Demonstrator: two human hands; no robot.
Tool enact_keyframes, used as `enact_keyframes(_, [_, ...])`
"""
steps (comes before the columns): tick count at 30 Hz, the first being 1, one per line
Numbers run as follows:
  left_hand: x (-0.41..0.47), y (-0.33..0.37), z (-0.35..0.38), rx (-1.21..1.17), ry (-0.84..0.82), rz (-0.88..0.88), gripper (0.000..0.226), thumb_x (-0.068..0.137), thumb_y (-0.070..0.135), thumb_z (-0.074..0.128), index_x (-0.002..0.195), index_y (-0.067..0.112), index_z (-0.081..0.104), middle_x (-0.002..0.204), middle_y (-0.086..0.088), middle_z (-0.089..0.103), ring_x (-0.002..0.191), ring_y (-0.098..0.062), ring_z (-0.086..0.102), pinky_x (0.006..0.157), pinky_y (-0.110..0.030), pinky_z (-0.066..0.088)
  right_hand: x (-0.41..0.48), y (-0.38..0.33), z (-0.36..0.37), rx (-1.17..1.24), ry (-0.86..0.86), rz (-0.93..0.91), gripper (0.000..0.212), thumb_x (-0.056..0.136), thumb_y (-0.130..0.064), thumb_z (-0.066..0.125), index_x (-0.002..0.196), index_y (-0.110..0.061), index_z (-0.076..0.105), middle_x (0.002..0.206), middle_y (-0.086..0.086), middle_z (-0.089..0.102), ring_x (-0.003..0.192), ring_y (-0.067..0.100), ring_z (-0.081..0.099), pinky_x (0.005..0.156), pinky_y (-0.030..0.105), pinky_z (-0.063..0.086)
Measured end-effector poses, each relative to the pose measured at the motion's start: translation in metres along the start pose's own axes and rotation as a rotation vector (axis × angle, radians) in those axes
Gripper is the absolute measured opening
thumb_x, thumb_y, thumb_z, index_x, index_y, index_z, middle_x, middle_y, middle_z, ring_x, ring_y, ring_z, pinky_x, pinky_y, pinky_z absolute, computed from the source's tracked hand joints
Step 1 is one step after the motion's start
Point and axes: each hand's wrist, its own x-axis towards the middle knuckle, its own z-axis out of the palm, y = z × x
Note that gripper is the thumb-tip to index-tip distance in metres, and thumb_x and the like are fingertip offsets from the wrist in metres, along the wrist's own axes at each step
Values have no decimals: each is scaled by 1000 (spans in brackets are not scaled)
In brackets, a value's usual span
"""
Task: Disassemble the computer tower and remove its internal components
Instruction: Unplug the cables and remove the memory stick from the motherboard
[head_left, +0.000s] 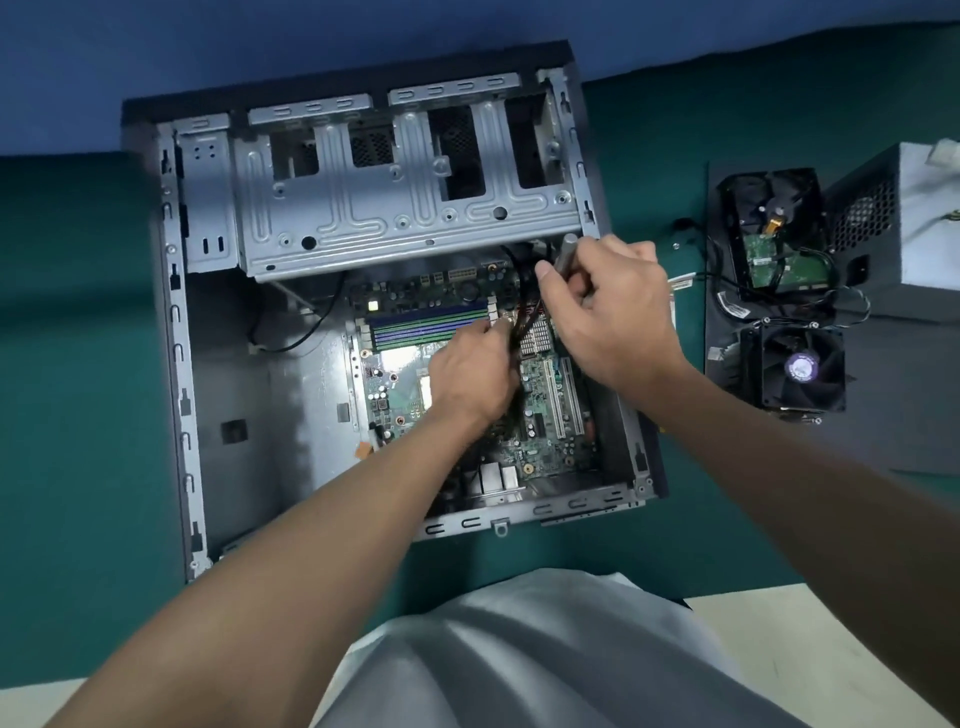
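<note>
We looked down on the computer tower, which lay open on its side. Inside the tower, below its metal drive cage, sat the motherboard. Our left hand, over the board, curled its fingers round black cables. Our right hand, by the tower's right wall, gripped a grey tool handle. Right of the tower lay a hard drive, a power supply and a cooling fan.

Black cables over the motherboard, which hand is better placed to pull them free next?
Left, probably. The left hand appears to pinch the black cables, while the right hand is occupied gripping the screwdriver.
</note>
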Motion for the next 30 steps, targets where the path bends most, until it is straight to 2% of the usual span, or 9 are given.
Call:
enact_keyframes(3, [-1, -11, -8, -72, 88, -110, 13, 87, 15, 65, 100, 16, 62, 85, 1, 58, 73, -21, 55, 58, -27, 38, -1, -1, -1, 62, 36, 23, 37, 86, -14, 65, 60, -14, 40, 49, -2, 42, 54, 13, 36, 69, 30, 29])
enact_keyframes(7, [3, -30, -27, -131, 216, -315, 20, 86, 10, 66, 106, 16, 66, 96, -2, 67, 76, -17, 51, 63, -28, 42, -1, 1, -5, 169, 15, 113, 34, 90, -15, 62, 62, 1, 51, 52, 9, 52, 50, 21, 43, 70, 36, 39])
enact_keyframes(10, [10, -39, -39, -195, 230, -443, 23, 89, 12, 62, 110, 17, 67, 102, -4, 70, 84, -21, 61, 73, -33, 52, -1, 3, -8, 266, -23, 196, 34, 92, -21, 57, 70, 5, 58, 58, 12, 57, 54, 27, 51, 63, 43, 45])
enact_keyframes(14, [13, -24, -36, -244, 73, -286, 18, 93, 19, 60, 110, 16, 66, 96, 2, 69, 73, -11, 62, 54, -15, 42, -2, 4, -12, 427, 47, 327, 27, 92, -21, 55, 78, 1, 60, 62, 8, 60, 57, 26, 57, 59, 44, 49])
enact_keyframes(17, [11, 5, -24, -165, -141, -165, 36, 94, 47, 51, 83, 14, 60, 89, -5, 66, 67, -14, 61, 58, -27, 51, -3, 8, -14, 487, 193, 427, 15, 92, -19, 56, 79, -11, 59, 59, -7, 57, 53, 12, 54, 53, 36, 47])
enact_keyframes(19, [11, 23, -16, -112, -147, -212, 53, 84, 66, 49, 66, 16, 46, 118, -18, 62, 89, -28, 65, 72, -40, 56, -4, 8, -13, 481, 247, 454, 13, 91, -22, 55, 80, -15, 59, 60, -9, 56, 53, 10, 52, 54, 32, 45])
enact_keyframes(21, [10, 33, -11, -74, -111, -274, 59, 73, 74, 49, 61, 17, 43, 140, -18, 46, 117, -34, 53, 88, -46, 52, -4, 9, -12, 461, 260, 454, 14, 91, -24, 55, 80, -15, 59, 62, -6, 56, 54, 9, 51, 55, 30, 42])
enact_keyframes(26, [11, 44, 2, 4, -17, -374, 54, 75, 62, 64, 60, 17, 40, 113, -8, 57, 109, -27, 52, 95, -43, 40, -4, 9, -12, 444, 254, 444, 13, 90, -24, 55, 80, -17, 58, 65, 1, 58, 56, 13, 52, 56, 30, 42])
enact_keyframes(30, [17, 31, -7, -142, 60, -414, 35, 84, 49, 66, 78, 15, 60, 92, -2, 63, 92, -23, 60, 87, -38, 48, -4, 6, -13, 437, 267, 448, 13, 90, -24, 56, 79, -17, 58, 64, 4, 58, 57, 19, 54, 57, 37, 46])
